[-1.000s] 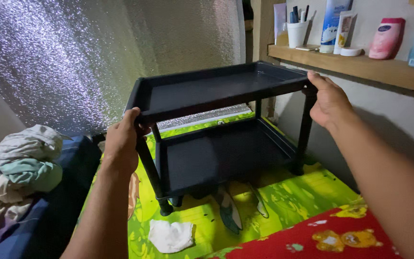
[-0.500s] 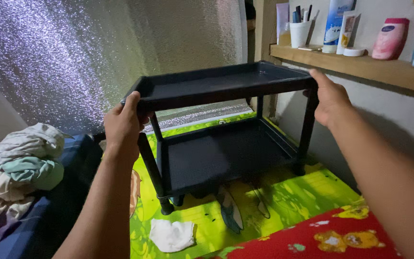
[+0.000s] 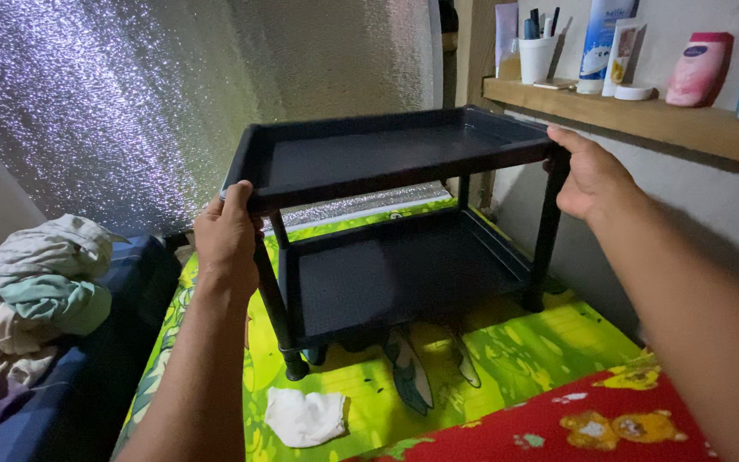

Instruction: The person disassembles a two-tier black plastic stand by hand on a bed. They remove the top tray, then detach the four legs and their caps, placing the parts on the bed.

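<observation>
Since the earlier frame, the left hand (image 3: 228, 235) is shifted slightly lower on its corner, fingers closed around the front-left corner of the dark two-tier rack (image 3: 387, 158). The right hand (image 3: 590, 175) is clamped on the top tier's front-right corner, at 3 o'clock. The rack is stood on a green mat (image 3: 515, 342). A white cloth (image 3: 304, 417) is seen at 6 o'clock, crumpled clothes (image 3: 32, 282) at 9 o'clock, a shelf (image 3: 643, 120) at 1 o'clock

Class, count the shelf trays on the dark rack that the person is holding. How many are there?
2. The upper tray is gripped at its near corners by the left hand and right hand; the lower tray sits beneath it.
</observation>
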